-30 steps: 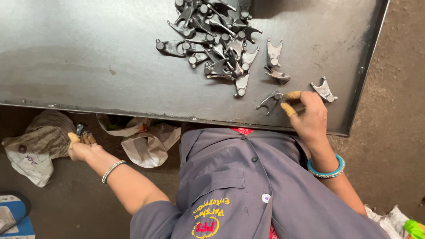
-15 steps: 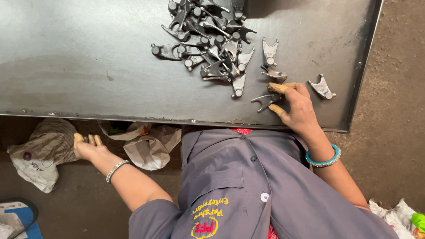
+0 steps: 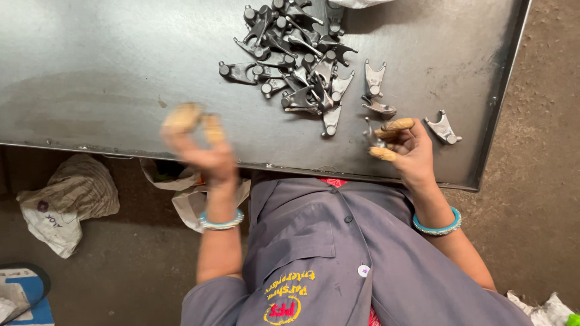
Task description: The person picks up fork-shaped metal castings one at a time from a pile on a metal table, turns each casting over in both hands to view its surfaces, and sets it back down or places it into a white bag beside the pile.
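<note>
The right hand (image 3: 406,147) pinches a small forked metal part (image 3: 373,134) between taped fingertips, just off the near right edge of the heap of forked parts (image 3: 296,66) on the steel table (image 3: 109,66). Three singles lie beside the heap, which looks largely unworked. The left hand (image 3: 199,142), blurred and apparently empty, hovers loosely spread over the table's near edge, left of the heap.

Grey buttoned work coat (image 3: 338,253), turquoise bangles (image 3: 437,227), tan fingertip caps (image 3: 397,125).
</note>
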Demonstrator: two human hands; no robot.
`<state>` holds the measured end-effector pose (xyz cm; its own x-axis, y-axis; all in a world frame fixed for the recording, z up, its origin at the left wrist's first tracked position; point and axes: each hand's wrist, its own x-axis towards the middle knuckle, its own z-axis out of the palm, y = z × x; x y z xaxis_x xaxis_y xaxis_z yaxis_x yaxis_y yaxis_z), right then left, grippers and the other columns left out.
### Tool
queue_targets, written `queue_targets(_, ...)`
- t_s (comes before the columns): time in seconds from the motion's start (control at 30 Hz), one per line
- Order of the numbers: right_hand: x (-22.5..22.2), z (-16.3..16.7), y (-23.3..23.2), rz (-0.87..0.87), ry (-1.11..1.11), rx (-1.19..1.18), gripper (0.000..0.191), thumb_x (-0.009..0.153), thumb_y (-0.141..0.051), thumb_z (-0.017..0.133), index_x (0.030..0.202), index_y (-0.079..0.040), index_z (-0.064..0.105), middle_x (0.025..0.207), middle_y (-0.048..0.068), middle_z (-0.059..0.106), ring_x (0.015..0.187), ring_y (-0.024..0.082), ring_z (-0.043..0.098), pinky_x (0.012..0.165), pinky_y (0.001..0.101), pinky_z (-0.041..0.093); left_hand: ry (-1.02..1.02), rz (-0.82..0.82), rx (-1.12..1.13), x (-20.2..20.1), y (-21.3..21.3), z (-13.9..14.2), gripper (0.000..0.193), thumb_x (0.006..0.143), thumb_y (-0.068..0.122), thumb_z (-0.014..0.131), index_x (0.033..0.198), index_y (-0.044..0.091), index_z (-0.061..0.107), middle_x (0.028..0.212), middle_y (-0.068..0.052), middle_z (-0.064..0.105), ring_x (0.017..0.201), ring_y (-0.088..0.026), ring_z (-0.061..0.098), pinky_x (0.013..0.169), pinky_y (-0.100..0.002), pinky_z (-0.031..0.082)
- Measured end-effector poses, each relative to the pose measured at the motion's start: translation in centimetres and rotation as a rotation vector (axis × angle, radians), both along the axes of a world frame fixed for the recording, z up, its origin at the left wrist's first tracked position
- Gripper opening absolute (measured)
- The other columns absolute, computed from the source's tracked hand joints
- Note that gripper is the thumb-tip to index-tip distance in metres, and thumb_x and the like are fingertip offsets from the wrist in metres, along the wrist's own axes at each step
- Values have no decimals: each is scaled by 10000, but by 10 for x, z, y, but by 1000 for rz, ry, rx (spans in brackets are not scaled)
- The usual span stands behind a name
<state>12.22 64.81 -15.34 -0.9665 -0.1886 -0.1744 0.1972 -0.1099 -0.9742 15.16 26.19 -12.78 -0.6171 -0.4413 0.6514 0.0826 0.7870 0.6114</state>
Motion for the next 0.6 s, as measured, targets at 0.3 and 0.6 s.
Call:
queue_targets(0.3,-3,-9,19,77,-482,-547,590,896,-223,823,1369,-43,521,1158,218,712,917,264,721,706,320,593,-168,-360,110,10,125,-15,300,921,103,771,1198,22,687,1310,-169,623,1185,-346,597,1046,-449,477)
queue_targets(0.6,-61,73,8,568,-333,95,465,926,-106,713,1348,-56,525,992,237,725,843,270,709,646,332,586,-172,-376,-11,4,131,-32,272,904,150,744,1120,11,654,1284,-175,576,1145,-376,557,1015,-487,437)
